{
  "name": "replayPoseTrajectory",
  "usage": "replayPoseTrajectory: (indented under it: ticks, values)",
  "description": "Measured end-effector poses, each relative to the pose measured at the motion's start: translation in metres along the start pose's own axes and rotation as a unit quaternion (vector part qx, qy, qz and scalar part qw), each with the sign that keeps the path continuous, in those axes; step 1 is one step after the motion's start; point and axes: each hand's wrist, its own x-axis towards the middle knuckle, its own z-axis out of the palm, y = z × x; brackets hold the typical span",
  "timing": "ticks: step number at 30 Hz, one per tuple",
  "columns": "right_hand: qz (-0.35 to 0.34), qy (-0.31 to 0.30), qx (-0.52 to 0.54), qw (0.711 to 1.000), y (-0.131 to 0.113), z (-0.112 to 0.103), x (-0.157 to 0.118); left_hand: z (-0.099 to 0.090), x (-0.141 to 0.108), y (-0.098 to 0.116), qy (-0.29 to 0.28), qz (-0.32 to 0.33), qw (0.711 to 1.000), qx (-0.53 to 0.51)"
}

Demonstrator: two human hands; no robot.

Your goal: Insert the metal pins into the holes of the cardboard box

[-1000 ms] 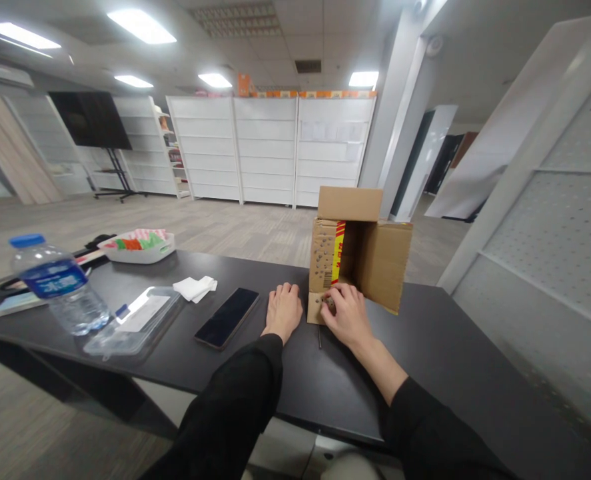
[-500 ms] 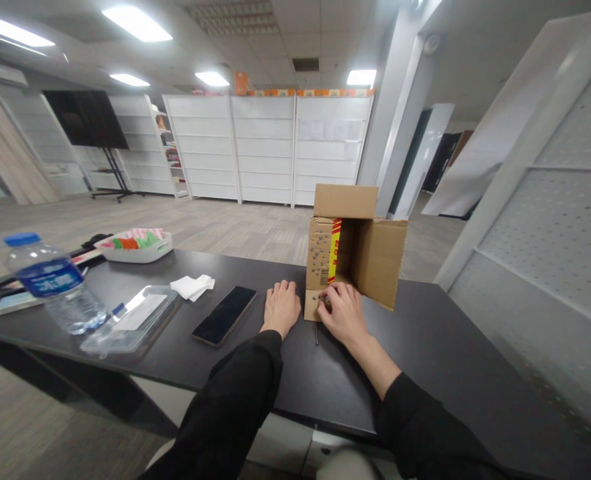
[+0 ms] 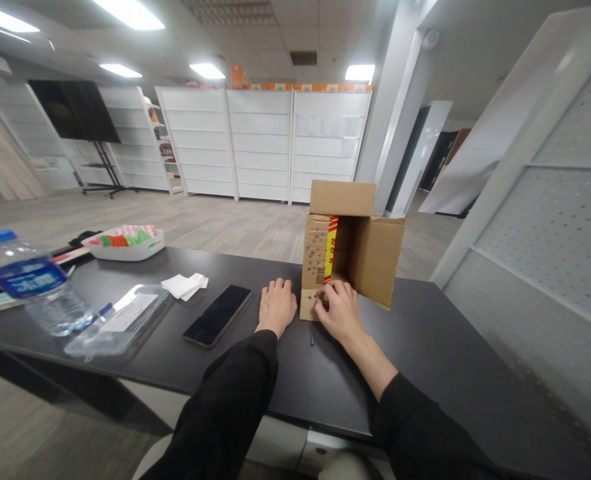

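On blk desk (image 3: pixel 325 390), cardboard box flap (image 3: pixel 307 309) under R fingers (image 3: pixel 334 291) — curled, pinch unclear — L fingers (image 3: pixel 278 288) bent nearby

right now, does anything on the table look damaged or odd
Yes: left of its opening, the cardboard box is dotted with dark marks, possibly punctures, unlike the plain right flap. They're too small to tell for sure.

- Cardboard box (image 3: pixel 358 250): brown, upright on dark table (image 3: pixel 410 340), open side facing viewer; top flap raised, right flap swung outward.
- Left panel dark-spotted, beside red-yellow strip.
- Thin dark rod (image 3: pixel 312 335): lies just at box's near edge.
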Motion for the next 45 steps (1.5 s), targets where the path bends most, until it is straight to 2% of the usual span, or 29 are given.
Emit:
replayPoseTrajectory:
  ticks: [23, 45]
  values:
    - [0.006, -0.010, -0.007, 1.000, -0.0037, -0.0005, 0.0001, -0.0029, 0.0008, 0.0027, -0.018, -0.012, 1.000, 0.001]
    - [0.009, -0.018, -0.019, 1.000, -0.0064, -0.0023, -0.0006, -0.0036, 0.0003, 0.0043, -0.009, -0.010, 1.000, 0.003]
